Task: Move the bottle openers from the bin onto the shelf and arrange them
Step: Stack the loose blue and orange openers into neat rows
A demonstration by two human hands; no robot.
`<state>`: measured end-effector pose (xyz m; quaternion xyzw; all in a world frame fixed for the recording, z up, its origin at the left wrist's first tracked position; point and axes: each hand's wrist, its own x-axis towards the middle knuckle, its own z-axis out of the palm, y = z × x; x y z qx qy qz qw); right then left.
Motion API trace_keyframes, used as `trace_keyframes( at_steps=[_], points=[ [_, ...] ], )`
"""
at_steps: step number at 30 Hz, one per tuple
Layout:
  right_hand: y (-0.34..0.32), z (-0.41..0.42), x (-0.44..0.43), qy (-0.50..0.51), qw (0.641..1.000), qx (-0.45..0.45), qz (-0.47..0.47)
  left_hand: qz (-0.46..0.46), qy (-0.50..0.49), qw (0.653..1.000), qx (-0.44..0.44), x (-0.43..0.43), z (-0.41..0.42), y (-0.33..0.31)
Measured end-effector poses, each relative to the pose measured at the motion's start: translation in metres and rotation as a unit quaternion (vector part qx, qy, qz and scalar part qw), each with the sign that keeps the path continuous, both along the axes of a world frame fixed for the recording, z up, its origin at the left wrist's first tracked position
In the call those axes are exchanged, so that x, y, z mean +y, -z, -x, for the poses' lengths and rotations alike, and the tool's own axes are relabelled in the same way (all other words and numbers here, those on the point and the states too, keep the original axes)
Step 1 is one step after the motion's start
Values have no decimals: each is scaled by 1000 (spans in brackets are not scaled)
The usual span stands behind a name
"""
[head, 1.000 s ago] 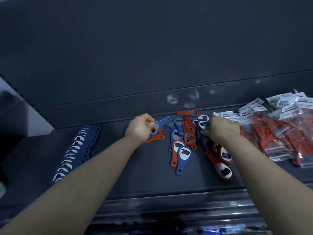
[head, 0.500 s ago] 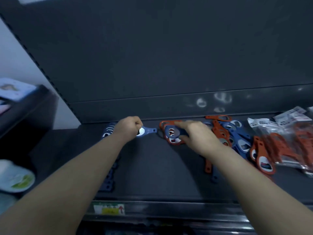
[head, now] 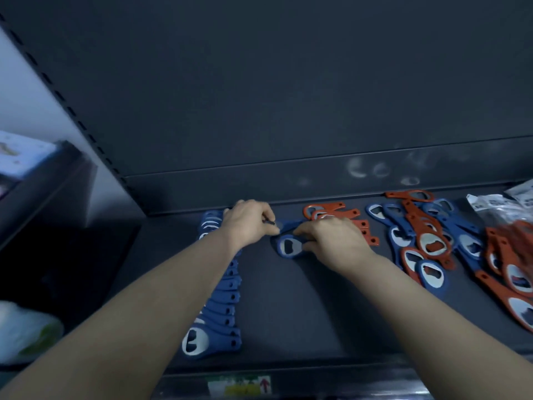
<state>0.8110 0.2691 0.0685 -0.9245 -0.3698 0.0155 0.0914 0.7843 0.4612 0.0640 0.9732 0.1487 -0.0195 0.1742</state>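
Since a moment before, a blue plastic bottle opener (head: 289,246) had been carried from the mixed red-and-blue loose pile (head: 427,241) toward the overlapped blue row (head: 219,298) on the dark shelf (head: 302,313); it was pinched by the right hand (head: 334,241), while the left hand (head: 248,223) was curled shut on its handle.

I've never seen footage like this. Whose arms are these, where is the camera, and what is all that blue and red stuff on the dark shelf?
There is no machine here: a person wears a camera on the head, so you look down along their own two bare arms. The left hand and right hand meet over a dark metal shelf. Between them they grip blue plastic bottle openers with metal mouths; how many is hard to tell. Beside the left arm lies a neat overlapping row of blue openers, already arranged. Behind the right hand sits a small stack of red openers. Further right lies an unsorted heap of blue and red openers, and clear bags of red openers at the edge.
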Motion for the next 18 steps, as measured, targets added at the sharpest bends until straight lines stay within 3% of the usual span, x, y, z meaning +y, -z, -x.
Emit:
trace_keyframes(
  at_steps=[4,11,18],
  points=[
    [5,-6,26,-2,1000,2,-9,27,-62,994,-90,15,2,-10],
    [15,-11,46,38,999,-14,-2,21,-26,996,-77,10,10,-6],
    [9,-7,-18,88,995,-44,-32,57,44,992,-102,-50,-11,-6]
  ],
)
